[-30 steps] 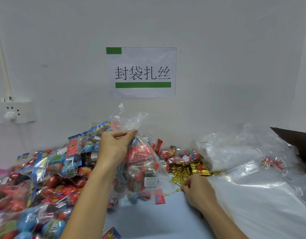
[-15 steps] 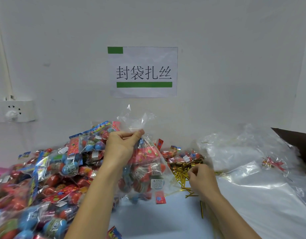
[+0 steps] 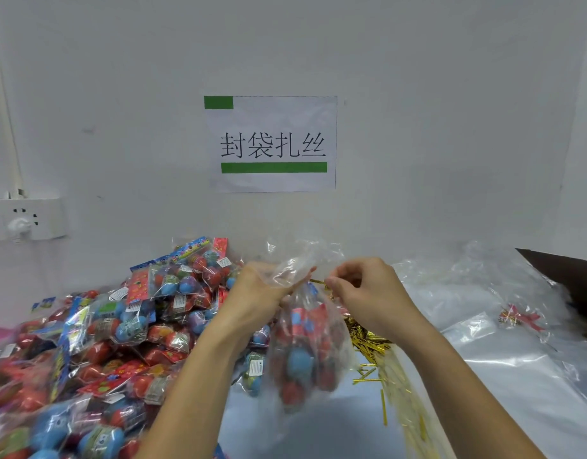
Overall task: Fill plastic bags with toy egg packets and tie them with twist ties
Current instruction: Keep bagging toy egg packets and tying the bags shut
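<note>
1. On the left lies the heap of toy egg packets [image 3: 120, 329], piled against the wall and untouched by either hand.
2. The left hand [image 3: 255, 293] grips the gathered neck of the filled plastic bag [image 3: 305, 352], fingers curled round the bunched film. The bag hangs below the fist, clear of the table, with red and blue eggs showing through it. To tie well, this hand should probably hold the neck tight and low, so the film does not loosen before the wire closes.
3. The gold twist tie [image 3: 318, 281] is at the neck, between the two hands. It looks best laid close under the fist, with both ends free for turning.
4. The right hand [image 3: 361, 286] pinches the tie's right end between thumb and fingertips, its other fingers curled.
5. Lower right, the loose gold twist ties [image 3: 368, 339] lie on the table beside a stack of empty bags [image 3: 484, 326].
6. Half a second ago the right hand was down at the loose ties and the bag's neck was higher; now the right hand has come up to the neck with a tie, and the bag sits lower and more central.
</note>
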A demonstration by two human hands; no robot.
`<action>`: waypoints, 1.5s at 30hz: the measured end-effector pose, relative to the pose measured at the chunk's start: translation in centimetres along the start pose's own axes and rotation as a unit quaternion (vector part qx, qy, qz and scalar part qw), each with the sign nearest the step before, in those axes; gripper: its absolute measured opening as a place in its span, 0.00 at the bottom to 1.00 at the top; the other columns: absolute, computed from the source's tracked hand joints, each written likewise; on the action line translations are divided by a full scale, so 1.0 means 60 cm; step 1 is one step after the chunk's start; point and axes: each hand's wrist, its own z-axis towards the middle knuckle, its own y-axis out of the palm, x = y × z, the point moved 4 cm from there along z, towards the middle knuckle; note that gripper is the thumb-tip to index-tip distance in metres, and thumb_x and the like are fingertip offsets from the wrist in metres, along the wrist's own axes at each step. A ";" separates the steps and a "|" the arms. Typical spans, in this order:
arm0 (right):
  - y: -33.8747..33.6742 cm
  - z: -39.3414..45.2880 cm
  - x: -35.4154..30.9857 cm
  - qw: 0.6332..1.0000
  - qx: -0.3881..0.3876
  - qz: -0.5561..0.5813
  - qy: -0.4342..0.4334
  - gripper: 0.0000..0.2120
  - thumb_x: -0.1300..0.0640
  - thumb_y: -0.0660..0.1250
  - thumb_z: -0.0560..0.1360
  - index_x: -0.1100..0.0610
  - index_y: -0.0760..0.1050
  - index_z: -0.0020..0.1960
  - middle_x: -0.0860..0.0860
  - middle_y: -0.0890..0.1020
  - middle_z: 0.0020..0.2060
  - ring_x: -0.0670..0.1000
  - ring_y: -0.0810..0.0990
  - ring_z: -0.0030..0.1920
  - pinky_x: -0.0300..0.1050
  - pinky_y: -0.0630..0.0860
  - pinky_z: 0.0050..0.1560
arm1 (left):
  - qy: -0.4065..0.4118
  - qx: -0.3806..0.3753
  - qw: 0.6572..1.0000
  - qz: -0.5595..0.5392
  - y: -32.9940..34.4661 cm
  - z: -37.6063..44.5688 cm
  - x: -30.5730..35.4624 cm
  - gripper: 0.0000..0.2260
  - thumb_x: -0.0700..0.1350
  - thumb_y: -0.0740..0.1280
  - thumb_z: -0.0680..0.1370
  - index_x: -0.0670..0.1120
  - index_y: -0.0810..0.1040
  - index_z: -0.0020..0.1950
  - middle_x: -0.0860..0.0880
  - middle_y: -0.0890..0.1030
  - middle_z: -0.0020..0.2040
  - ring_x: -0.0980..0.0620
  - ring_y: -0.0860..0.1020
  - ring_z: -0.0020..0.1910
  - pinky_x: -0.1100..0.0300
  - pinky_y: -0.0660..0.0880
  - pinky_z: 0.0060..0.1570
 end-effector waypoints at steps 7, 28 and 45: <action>0.004 -0.002 -0.014 0.999 0.011 -0.029 -0.038 0.10 0.57 0.70 0.78 0.55 0.81 0.38 0.48 0.83 0.35 0.47 0.81 0.39 0.34 0.72 0.36 | 0.006 -0.042 0.998 0.052 0.010 -0.005 0.006 0.12 0.56 0.68 0.79 0.55 0.86 0.40 0.56 0.83 0.35 0.58 0.80 0.35 0.57 0.75 0.45; 0.037 -0.016 -0.006 0.998 -0.057 0.026 0.028 0.09 0.53 0.51 0.85 0.55 0.65 0.48 0.49 0.73 0.36 0.43 0.70 0.31 0.32 0.67 0.27 | -0.102 -0.023 0.993 -0.060 0.008 -0.005 0.008 0.20 0.54 0.78 0.66 0.41 0.87 0.50 0.44 0.82 0.52 0.46 0.79 0.51 0.46 0.76 0.61; 0.013 -0.010 -0.011 0.993 0.030 -0.076 0.085 0.17 0.57 0.59 0.78 0.57 0.69 0.30 0.53 0.76 0.28 0.54 0.73 0.30 0.45 0.69 0.31 | -0.018 0.142 0.988 -0.054 0.057 -0.005 -0.005 0.07 0.48 0.72 0.77 0.46 0.86 0.50 0.54 0.87 0.40 0.61 0.83 0.43 0.66 0.78 0.47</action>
